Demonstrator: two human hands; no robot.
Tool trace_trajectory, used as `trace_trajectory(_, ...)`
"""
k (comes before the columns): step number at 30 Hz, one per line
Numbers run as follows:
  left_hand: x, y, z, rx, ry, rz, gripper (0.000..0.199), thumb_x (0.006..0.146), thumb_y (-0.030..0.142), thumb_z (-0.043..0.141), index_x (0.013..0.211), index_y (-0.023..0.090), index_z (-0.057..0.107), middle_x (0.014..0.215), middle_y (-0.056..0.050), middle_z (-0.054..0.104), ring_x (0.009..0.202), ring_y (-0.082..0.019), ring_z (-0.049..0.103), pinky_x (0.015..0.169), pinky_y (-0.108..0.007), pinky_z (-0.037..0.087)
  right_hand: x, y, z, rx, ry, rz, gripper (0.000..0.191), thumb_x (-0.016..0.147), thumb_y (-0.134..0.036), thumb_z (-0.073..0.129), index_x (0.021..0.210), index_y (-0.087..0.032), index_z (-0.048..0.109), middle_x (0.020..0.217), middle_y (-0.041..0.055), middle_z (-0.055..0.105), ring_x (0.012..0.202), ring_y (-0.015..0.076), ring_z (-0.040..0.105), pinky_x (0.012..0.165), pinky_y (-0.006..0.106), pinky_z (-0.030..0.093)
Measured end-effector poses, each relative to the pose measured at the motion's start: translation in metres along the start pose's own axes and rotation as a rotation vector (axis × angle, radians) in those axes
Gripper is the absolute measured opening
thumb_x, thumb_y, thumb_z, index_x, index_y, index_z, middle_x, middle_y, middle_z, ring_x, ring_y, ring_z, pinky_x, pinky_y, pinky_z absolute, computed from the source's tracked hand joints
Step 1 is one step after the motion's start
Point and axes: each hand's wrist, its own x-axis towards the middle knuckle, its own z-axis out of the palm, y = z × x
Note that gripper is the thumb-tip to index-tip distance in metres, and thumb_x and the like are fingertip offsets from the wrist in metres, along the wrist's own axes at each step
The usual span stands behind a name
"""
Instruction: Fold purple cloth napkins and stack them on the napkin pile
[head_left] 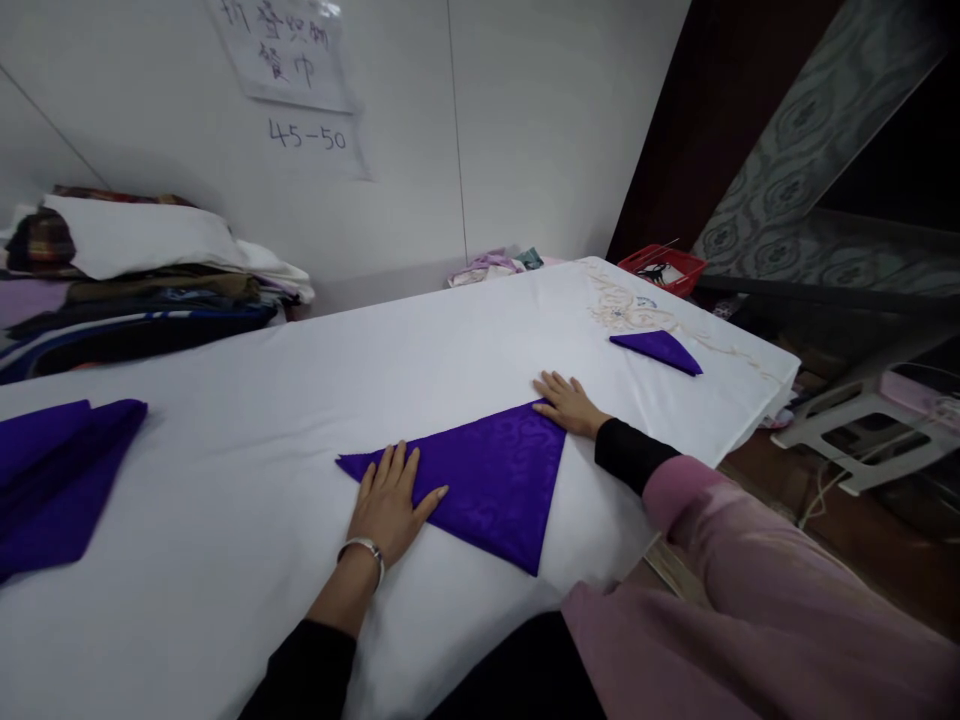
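Before me, the white-draped counter (240, 450) carries a large purple cloth (487, 475), purple fabric (60, 485) leftward, a smaller purple triangle (664, 350) rightward.

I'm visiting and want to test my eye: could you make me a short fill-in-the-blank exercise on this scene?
Of the bare left hand and bare right hand, only the ____ shows a silver-coloured wrist bracelet.
The large purple folded patterned cloth is touched by ____ hands.
The small purple folded cloth triangle lies nearer the ____ hand.
The white handwritten paper shows the numbers 45 and ____.
Missing words: left; two; right; 50.
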Motion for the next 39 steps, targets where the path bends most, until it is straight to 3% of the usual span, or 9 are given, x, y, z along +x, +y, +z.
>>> trace_trajectory(5, 0.001, 0.002, -0.004, 0.003, -0.038, -0.012, 0.08, 0.082, 0.067, 0.026, 0.139, 0.011, 0.031, 0.148, -0.013, 0.025, 0.137, -0.028, 0.018, 0.109, -0.048, 0.019, 0.011, 0.021, -0.014, 0.008, 0.017, 0.165, 0.065, 0.09, -0.059, 0.016, 0.143, -0.021, 0.023, 0.151, 0.0108, 0.016, 0.137, 0.0286, 0.01, 0.106, 0.055, 0.011)
trace_trajectory(8, 0.001, 0.003, -0.004, 0.001, -0.042, -0.014, 0.08, 0.082, 0.067, 0.026, 0.139, 0.011, 0.03, 0.148, -0.013, 0.025, 0.137, -0.028, 0.017, 0.109, -0.048, 0.02, -0.001, 0.001, -0.02, 0.014, 0.045, 0.195, 0.066, 0.091, -0.058, 0.013, 0.144, -0.019, 0.018, 0.151, 0.0134, 0.013, 0.138, 0.0293, 0.007, 0.106, 0.055, 0.013)
trace_trajectory(10, 0.001, 0.002, -0.003, 0.003, -0.036, -0.01, 0.08, 0.082, 0.067, 0.026, 0.139, 0.011, 0.031, 0.148, -0.013, 0.025, 0.137, -0.028, 0.018, 0.109, -0.048, 0.02, -0.02, -0.03, -0.018, 0.022, 0.072, 0.082, 0.068, 0.09, -0.06, 0.017, 0.145, -0.019, 0.018, 0.152, 0.0123, 0.009, 0.138, 0.0278, 0.001, 0.107, 0.053, 0.008)
trace_trajectory(14, 0.001, 0.002, -0.001, 0.014, -0.014, 0.002, 0.079, 0.082, 0.066, 0.026, 0.139, 0.011, 0.032, 0.147, -0.014, 0.026, 0.136, -0.028, 0.019, 0.108, -0.048, 0.021, -0.066, -0.1, -0.001, 0.061, 0.025, -0.322, 0.07, 0.088, -0.064, 0.021, 0.145, -0.024, 0.016, 0.152, 0.0106, 0.01, 0.138, 0.0263, 0.003, 0.108, 0.052, 0.005)
trace_trajectory(17, 0.001, 0.001, -0.001, 0.017, -0.012, 0.002, 0.079, 0.083, 0.066, 0.026, 0.138, 0.011, 0.032, 0.147, -0.014, 0.027, 0.136, -0.029, 0.02, 0.108, -0.049, 0.022, -0.08, -0.121, 0.011, 0.038, 0.002, -0.415, 0.073, 0.086, -0.066, 0.023, 0.144, -0.022, 0.018, 0.151, 0.0132, 0.011, 0.138, 0.0276, 0.004, 0.108, 0.053, 0.004)
trace_trajectory(25, -0.001, 0.0, 0.0, 0.021, 0.005, 0.014, 0.079, 0.082, 0.066, 0.028, 0.138, 0.01, 0.033, 0.147, -0.015, 0.028, 0.136, -0.028, 0.02, 0.109, -0.048, 0.021, -0.043, -0.058, 0.009, -0.053, 0.011, -0.23, 0.073, 0.087, -0.065, 0.019, 0.144, -0.021, 0.019, 0.15, 0.0148, 0.013, 0.137, 0.0299, 0.008, 0.106, 0.055, 0.009)
trace_trajectory(34, -0.001, 0.003, -0.004, -0.006, -0.017, -0.006, 0.078, 0.082, 0.066, 0.03, 0.138, 0.011, 0.033, 0.147, -0.015, 0.027, 0.137, -0.028, 0.019, 0.109, -0.048, 0.021, 0.006, 0.01, -0.005, -0.071, 0.027, 0.165, 0.067, 0.09, -0.061, 0.02, 0.144, -0.021, 0.021, 0.151, 0.0102, 0.014, 0.137, 0.0283, 0.01, 0.107, 0.053, 0.012)
trace_trajectory(37, -0.003, 0.007, -0.008, -0.03, -0.039, -0.02, 0.078, 0.082, 0.066, 0.029, 0.138, 0.013, 0.033, 0.147, -0.014, 0.026, 0.137, -0.027, 0.018, 0.11, -0.046, 0.019, 0.007, 0.016, -0.006, -0.09, 0.033, 0.243, 0.064, 0.092, -0.055, 0.017, 0.143, -0.017, 0.022, 0.15, 0.0141, 0.017, 0.137, 0.0302, 0.012, 0.104, 0.056, 0.017)
trace_trajectory(39, -0.004, 0.008, -0.009, -0.054, -0.06, -0.028, 0.079, 0.082, 0.067, 0.028, 0.139, 0.013, 0.031, 0.148, -0.013, 0.024, 0.138, -0.026, 0.016, 0.11, -0.046, 0.017, 0.002, 0.0, -0.006, -0.117, 0.104, 0.209, 0.064, 0.092, -0.054, 0.019, 0.143, -0.015, 0.023, 0.149, 0.0168, 0.018, 0.137, 0.0316, 0.011, 0.103, 0.058, 0.018)
